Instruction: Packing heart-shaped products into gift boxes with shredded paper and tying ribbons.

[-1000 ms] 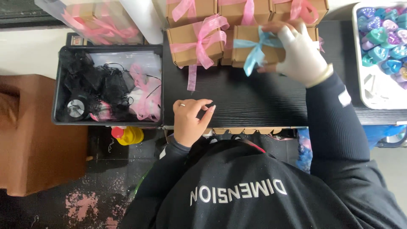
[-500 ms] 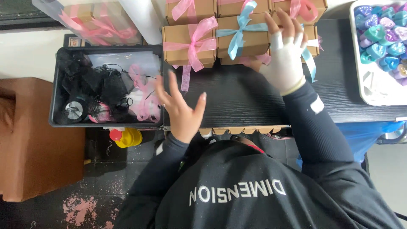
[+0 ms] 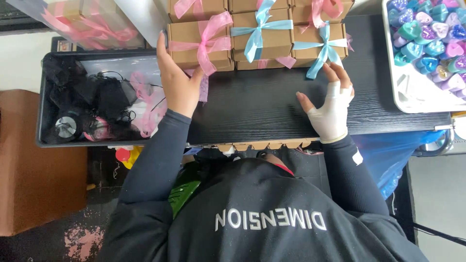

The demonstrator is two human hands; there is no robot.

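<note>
A row of three brown boxes sits at the far edge of the black table [image 3: 262,111]. The left hand [image 3: 177,82] lies open along the side of the pink-ribboned box [image 3: 199,41], seemingly touching it. The right hand [image 3: 332,104], fingers spread, rests just before the blue-ribboned box [image 3: 318,43].

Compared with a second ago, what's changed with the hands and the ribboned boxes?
The gloved right hand let go of a blue-ribboned box and drew back, open, onto the black table. The bare left hand moved forward from the table's near edge to the pink-ribboned box, flat against its side. The black tray and heart-shaped pieces stayed put.
</note>
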